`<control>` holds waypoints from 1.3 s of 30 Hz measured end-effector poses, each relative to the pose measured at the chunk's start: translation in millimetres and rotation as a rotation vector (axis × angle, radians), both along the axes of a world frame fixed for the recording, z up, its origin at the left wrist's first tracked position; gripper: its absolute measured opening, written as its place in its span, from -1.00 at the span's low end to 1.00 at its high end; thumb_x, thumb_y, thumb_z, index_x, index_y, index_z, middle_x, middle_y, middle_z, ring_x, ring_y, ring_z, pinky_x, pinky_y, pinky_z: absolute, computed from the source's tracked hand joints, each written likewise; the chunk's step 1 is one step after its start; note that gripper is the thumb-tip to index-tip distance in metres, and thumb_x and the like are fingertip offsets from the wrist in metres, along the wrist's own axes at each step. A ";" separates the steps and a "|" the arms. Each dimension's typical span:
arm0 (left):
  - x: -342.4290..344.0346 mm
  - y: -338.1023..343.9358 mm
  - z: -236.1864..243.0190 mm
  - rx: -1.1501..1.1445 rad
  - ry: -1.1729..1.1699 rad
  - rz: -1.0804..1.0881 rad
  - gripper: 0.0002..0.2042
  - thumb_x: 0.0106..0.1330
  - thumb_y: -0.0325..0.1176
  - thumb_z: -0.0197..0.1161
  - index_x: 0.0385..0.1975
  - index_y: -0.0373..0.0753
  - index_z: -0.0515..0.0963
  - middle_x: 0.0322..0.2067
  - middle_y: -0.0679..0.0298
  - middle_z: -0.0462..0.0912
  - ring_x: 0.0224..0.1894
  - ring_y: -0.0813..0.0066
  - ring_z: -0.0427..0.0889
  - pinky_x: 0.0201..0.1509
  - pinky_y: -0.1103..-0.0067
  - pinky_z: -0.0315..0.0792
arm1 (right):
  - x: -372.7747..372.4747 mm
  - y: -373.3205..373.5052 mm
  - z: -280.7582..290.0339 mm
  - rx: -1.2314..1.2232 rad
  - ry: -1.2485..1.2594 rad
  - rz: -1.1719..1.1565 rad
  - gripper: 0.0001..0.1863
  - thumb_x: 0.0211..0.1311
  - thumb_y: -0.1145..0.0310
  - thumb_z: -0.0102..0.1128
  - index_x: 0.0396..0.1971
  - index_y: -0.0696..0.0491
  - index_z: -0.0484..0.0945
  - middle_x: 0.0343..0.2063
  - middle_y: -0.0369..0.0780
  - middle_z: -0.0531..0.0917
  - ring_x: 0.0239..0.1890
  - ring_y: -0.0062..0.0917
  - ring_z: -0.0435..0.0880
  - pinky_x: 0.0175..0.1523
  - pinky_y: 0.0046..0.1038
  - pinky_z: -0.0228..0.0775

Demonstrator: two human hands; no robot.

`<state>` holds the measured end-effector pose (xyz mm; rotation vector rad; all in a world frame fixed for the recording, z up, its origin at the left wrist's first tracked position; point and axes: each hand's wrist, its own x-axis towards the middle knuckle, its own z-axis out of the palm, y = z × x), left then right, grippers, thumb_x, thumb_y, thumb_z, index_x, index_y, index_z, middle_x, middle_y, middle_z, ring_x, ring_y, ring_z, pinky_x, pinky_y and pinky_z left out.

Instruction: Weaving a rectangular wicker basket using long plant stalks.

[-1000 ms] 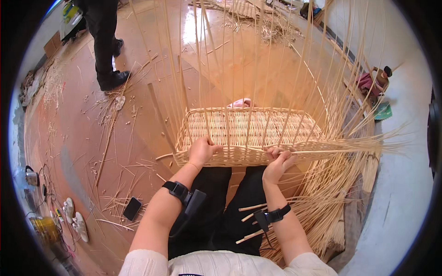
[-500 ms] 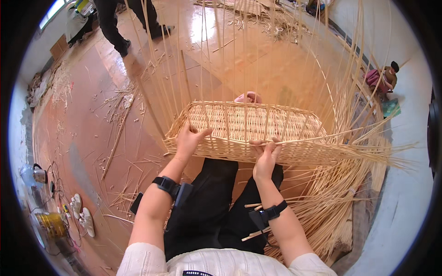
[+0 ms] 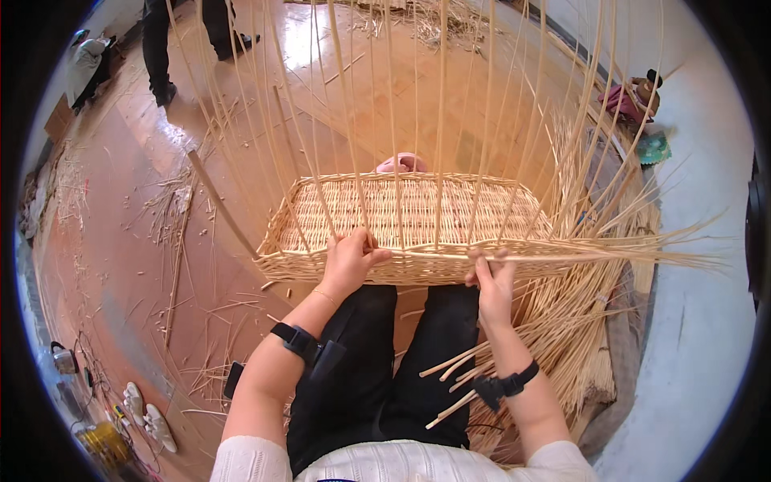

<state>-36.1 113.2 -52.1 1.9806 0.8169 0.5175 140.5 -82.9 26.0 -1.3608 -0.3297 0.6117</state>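
A shallow wicker basket [image 3: 401, 207] of pale woven rods lies across my knees, with tall upright stakes [image 3: 440, 120] rising from its rim. Fingers and thumb of my left hand [image 3: 352, 261] are closed on the near rim, at the foot of a stake. Farther right along the same side, my right hand [image 3: 495, 285] pinches a wicker strand [image 3: 554, 255] against the wall; its fingertips are slightly blurred. Long loose strand ends fan out beyond the basket's right end. A thicker stick [image 3: 222, 205] slants up from the near left corner.
A large bundle of wicker rods [image 3: 574, 345] lies by my right leg, beside the wall. Offcuts [image 3: 173, 181] litter the floor. White shoes [image 3: 152, 418] and a yellow container [image 3: 104, 443] are at lower left. Another person's dark-trousered legs [image 3: 159, 48] stand far left; a seated person [image 3: 634, 98] is far right.
My left hand has moved right along the near rim, and my right hand has shifted right too. The basket now sits slightly farther left in view, as the whole view has turned a little.
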 end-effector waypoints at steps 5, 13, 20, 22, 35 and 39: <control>3.6 -11.6 -1.7 0.072 -0.002 0.214 -0.65 0.22 -0.04 0.35 -0.51 -0.22 0.51 -0.59 0.20 0.62 -0.48 0.17 0.51 -0.08 0.33 0.24 | -8.7 122.8 74.7 -0.264 -1.214 0.408 -0.62 0.34 0.57 0.03 0.12 0.05 0.25 0.03 -0.05 0.49 -0.14 -0.38 0.64 -0.02 -0.29 0.52; 13.6 -2.6 5.1 -0.298 0.137 0.168 -0.60 0.06 0.06 0.44 -0.56 -0.17 0.54 -0.59 0.22 0.64 -0.42 0.24 0.60 -0.01 0.41 0.23 | -3.7 137.6 50.9 0.075 -0.497 0.107 -0.47 0.46 0.44 -0.10 0.39 0.01 0.11 -0.39 -0.24 0.60 -0.34 -0.53 0.62 -0.11 -0.40 0.52; 20.6 10.9 17.2 -0.173 0.254 0.085 -0.53 -0.12 0.03 0.60 -0.52 -0.21 0.55 -0.55 0.24 0.65 -0.45 0.37 0.62 -0.22 0.45 0.47 | 9.4 23.6 -5.6 0.146 -0.195 -0.333 -0.40 0.59 0.30 -0.29 0.47 -0.09 -0.28 -0.39 -0.24 0.49 -0.38 -0.54 0.55 -0.11 -0.36 0.55; 23.4 9.9 17.6 -0.358 0.127 0.053 -0.51 -0.09 0.18 0.51 -0.54 -0.16 0.58 -0.53 0.26 0.68 -0.36 0.28 0.64 0.14 0.33 0.19 | 7.2 26.6 -5.6 0.128 -0.162 -0.367 -0.40 0.59 0.27 -0.31 0.47 -0.17 -0.30 -0.40 -0.24 0.47 -0.37 -0.54 0.54 -0.09 -0.31 0.54; -39.3 63.1 21.5 -0.147 0.322 0.262 -0.38 -0.08 0.30 0.43 -0.40 -0.25 0.64 -0.48 0.18 0.70 -0.35 0.32 0.68 -0.09 0.44 0.45 | -27.2 38.7 -22.3 0.216 0.027 0.032 -0.72 0.58 0.37 -0.33 0.19 -0.03 0.04 -0.26 -0.08 0.61 -0.12 -0.39 0.64 0.12 -0.27 0.48; -29.2 26.7 64.5 -0.021 -0.070 0.343 -0.68 0.25 -0.16 0.36 -0.26 -0.34 0.61 -0.39 0.17 0.72 -0.32 0.41 0.68 -0.13 0.51 0.50 | -25.8 29.9 -30.4 0.086 -0.159 0.018 -0.82 0.59 0.33 -0.31 0.07 -0.02 0.10 -0.24 -0.08 0.63 -0.14 -0.41 0.64 0.10 -0.31 0.44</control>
